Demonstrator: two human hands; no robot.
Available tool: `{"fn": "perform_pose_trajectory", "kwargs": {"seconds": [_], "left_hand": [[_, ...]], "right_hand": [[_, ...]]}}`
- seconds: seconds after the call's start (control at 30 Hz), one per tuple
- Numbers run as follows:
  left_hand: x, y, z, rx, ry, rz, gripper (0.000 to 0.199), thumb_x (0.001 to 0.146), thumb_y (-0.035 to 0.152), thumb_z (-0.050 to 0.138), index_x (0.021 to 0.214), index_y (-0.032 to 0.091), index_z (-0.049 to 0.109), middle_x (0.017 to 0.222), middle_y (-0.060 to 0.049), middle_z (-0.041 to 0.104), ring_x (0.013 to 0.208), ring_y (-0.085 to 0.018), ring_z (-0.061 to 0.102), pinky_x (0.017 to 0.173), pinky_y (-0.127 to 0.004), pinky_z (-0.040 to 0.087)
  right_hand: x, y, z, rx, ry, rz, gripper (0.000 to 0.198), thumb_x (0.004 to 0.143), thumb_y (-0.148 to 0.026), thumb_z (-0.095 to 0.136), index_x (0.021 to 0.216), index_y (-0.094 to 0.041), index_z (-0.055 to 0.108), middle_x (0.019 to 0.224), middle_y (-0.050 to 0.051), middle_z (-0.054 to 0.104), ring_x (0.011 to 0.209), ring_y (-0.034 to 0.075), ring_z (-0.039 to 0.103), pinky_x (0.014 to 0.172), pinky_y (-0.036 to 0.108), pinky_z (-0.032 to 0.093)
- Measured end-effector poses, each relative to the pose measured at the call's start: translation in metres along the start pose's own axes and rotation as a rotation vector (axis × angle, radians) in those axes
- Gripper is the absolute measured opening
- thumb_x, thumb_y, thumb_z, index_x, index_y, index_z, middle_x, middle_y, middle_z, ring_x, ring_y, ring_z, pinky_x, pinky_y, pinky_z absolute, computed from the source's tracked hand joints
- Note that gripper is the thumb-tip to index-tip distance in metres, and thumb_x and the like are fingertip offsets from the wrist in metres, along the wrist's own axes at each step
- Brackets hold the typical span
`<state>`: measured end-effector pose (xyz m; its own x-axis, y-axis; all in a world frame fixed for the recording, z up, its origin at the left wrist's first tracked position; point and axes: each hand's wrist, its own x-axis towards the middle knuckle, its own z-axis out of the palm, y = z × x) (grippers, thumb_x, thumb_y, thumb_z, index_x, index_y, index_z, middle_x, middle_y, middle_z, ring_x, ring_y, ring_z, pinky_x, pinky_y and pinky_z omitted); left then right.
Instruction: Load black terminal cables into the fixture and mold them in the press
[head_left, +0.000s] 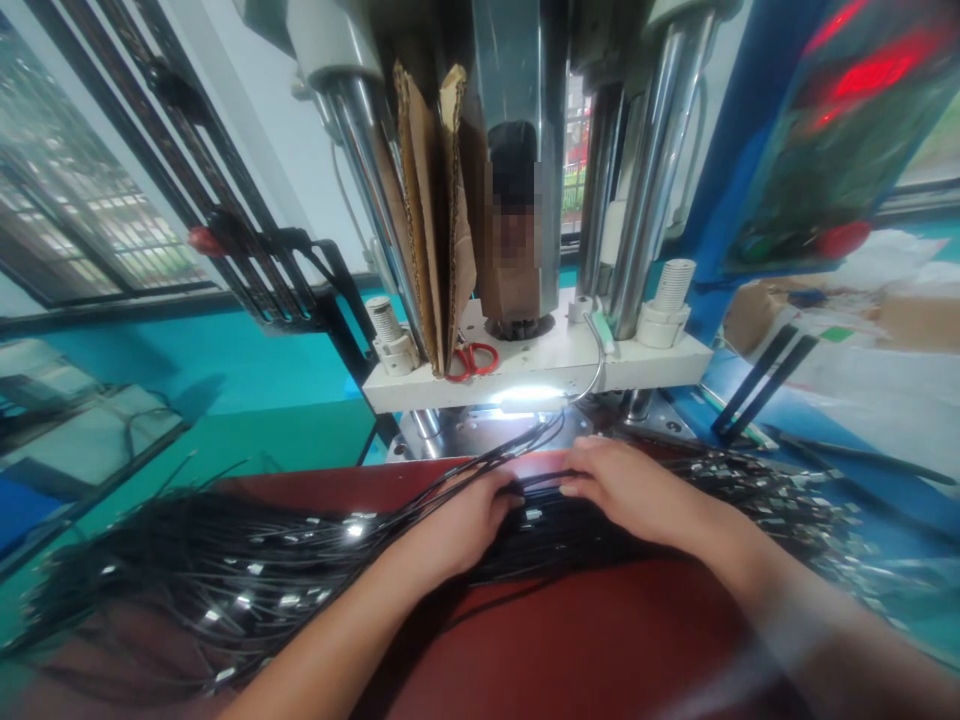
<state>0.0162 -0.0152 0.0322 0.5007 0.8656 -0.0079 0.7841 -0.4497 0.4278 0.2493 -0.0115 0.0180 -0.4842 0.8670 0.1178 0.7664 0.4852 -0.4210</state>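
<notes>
Window: barred glass [112,225] is seen at ten o'clock, with greenery shown behind it.
Cables, left end: a heap of thin black cables [277,550] is spread toward eight o'clock; small shiny pieces are scattered among them.
Lever: a dark slotted frame [274,250] is set at ten o'clock, fitted with a red knob [206,241].
Cardboard: folded brown cardboard [431,240] is stood upright just past eleven o'clock, against a metal post [375,170].
Scissors: red-handled scissors [480,360] are placed at the centre, beside the cardboard's foot, on the machine's white plate [637,372].
Left hand: the left hand [469,515] is held at six o'clock, fingers curled around a cable; other strands are draped above it.
Red board: the cables are laid across a red board [570,640], its bare part shown at six o'clock.
Light: a bright lamp [529,396] is fixed under the plate's edge, just below centre.
Right hand: the right hand [619,485] is held at four o'clock, the cable pinched between thumb and fingers.
Cables, right end: shiny tips [799,505] are fanned out toward four o'clock.
Control box: a blurred red display [874,72] is lit at two o'clock, above a red button [844,240].
</notes>
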Motion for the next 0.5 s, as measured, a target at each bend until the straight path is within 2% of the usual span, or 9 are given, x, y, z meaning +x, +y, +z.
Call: {"fn": "perform_pose_trajectory", "kwargs": {"seconds": [0.2,0.37,0.5], "left_hand": [[-0.0011,0.0009,0.0015,0.056,0.026,0.009,0.023,0.095,0.028,0.041,0.101,0.023,0.062,0.102,-0.007,0.070,0.089,-0.024,0.064,0.078,-0.033,0.046],[-0.0017,-0.0004,0.0032,0.019,0.059,0.014,0.025,0.096,0.029,0.041,0.106,0.022,0.062,0.106,-0.008,0.069,0.096,-0.025,0.064,0.085,-0.034,0.046],[-0.0021,-0.0028,0.0057,-0.020,0.077,0.015,0.026,0.096,0.027,0.041,0.112,0.022,0.061,0.111,-0.008,0.069,0.099,-0.024,0.064,0.089,-0.036,0.047]], "right_hand": [[0.0003,-0.0017,-0.0038,0.007,-0.008,-0.005,0.026,0.097,-0.029,0.051,0.116,-0.024,0.068,0.085,0.005,0.059,0.083,0.021,0.057,0.077,0.033,0.043],[0.0001,-0.0019,-0.0056,0.043,-0.002,-0.005,0.026,0.098,-0.030,0.050,0.114,-0.026,0.070,0.085,0.004,0.059,0.083,0.019,0.055,0.077,0.031,0.042],[-0.0002,-0.0026,-0.0066,0.021,-0.018,-0.024,0.031,0.097,-0.027,0.051,0.125,-0.030,0.065,0.085,0.005,0.062,0.086,0.020,0.055,0.081,0.032,0.041]]}}
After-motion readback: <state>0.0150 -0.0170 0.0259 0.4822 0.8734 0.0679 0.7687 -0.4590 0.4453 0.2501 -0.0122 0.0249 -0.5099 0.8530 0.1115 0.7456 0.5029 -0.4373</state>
